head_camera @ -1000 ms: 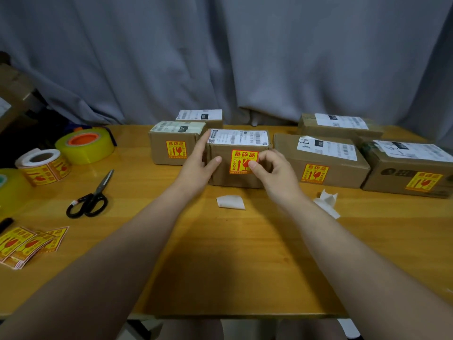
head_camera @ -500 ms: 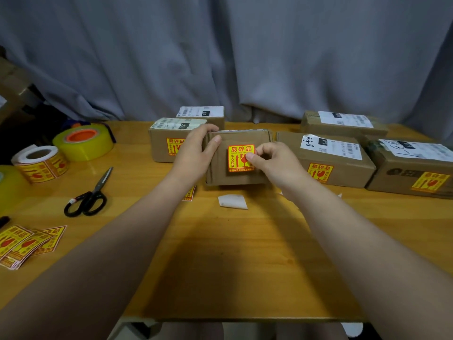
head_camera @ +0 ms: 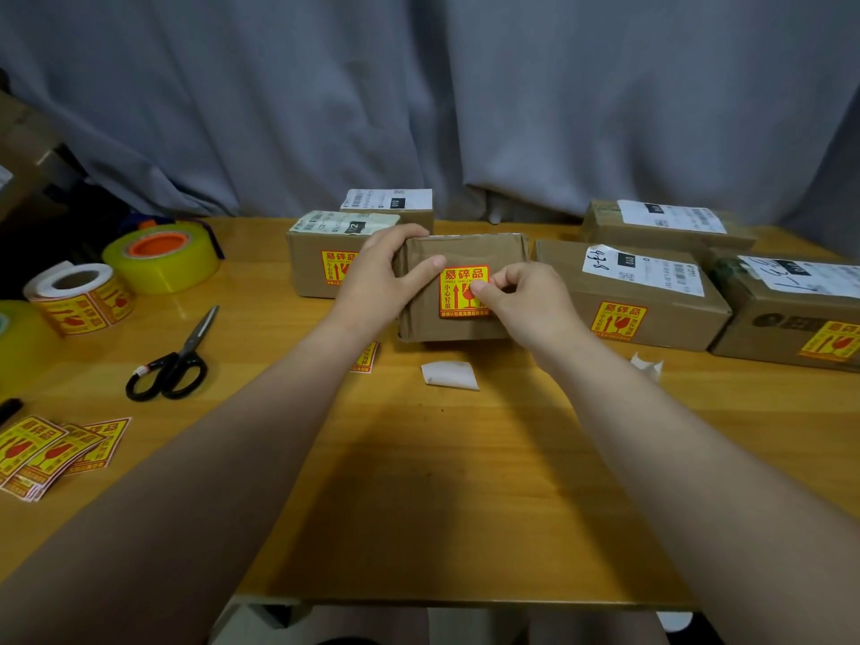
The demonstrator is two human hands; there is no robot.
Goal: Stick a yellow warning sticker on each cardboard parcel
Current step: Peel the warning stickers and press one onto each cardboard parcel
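A small cardboard parcel point(head_camera: 465, 253) stands tipped toward me at the table's middle, its stickered face up. My left hand point(head_camera: 379, 281) grips its left side, thumb on the face. My right hand point(head_camera: 521, 300) presses fingertips on the right edge of the yellow warning sticker point(head_camera: 460, 290) on it. Parcels to the left point(head_camera: 312, 258), right point(head_camera: 651, 295) and far right point(head_camera: 791, 318) each carry a yellow sticker. Two rear parcels point(head_camera: 391, 204) point(head_camera: 665, 221) show only white labels.
A sticker roll point(head_camera: 79, 300), yellow tape rolls point(head_camera: 163, 258), scissors point(head_camera: 177, 360) and loose stickers point(head_camera: 51, 449) lie on the left. One loose sticker point(head_camera: 365, 356) pokes out under my left wrist. White backing papers point(head_camera: 449, 374) point(head_camera: 647, 365) lie in front of the parcels.
The middle parcel has been tipped back toward me, so its stickered face points up and its white label is hidden. My right fingers moved along the sticker's right edge.
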